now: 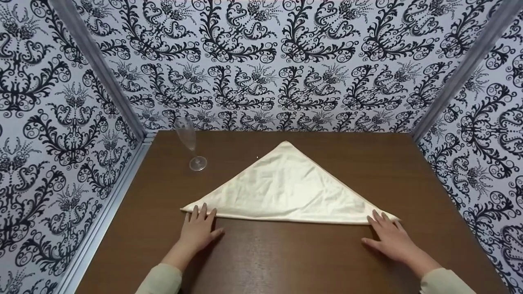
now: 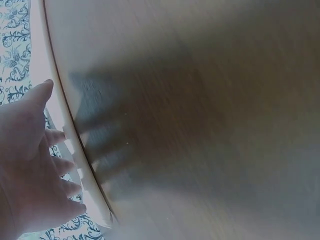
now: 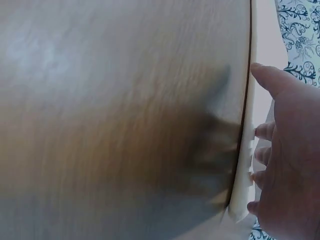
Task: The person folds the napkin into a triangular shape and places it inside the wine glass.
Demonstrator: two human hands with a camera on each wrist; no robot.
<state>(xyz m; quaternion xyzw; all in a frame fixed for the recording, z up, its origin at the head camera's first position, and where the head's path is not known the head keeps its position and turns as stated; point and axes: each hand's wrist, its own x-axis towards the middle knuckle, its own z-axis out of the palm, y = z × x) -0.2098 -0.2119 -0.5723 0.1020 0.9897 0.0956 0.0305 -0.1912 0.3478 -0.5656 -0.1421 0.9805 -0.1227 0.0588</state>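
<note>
A cream cloth napkin [image 1: 282, 188], folded into a triangle, lies on the brown table with its peak pointing to the back wall. The long folded edge runs along the front. My left hand [image 1: 198, 230] rests its fingertips on the napkin near the left corner, fingers spread and thumb out to the side. Near the right corner, the fingertips of my right hand [image 1: 390, 239] lie on the cloth in the same way. Both wrist views show the straight fingers at the folded edge [image 2: 75, 135], and the right thumb beside that edge [image 3: 248, 110].
A clear stemmed glass [image 1: 192, 143] stands upright at the back left of the table [image 1: 261, 257], left of the napkin. Walls with black scroll patterns [image 1: 261, 73] enclose the back and both sides. A metal rail [image 1: 104, 220] follows the table's left edge.
</note>
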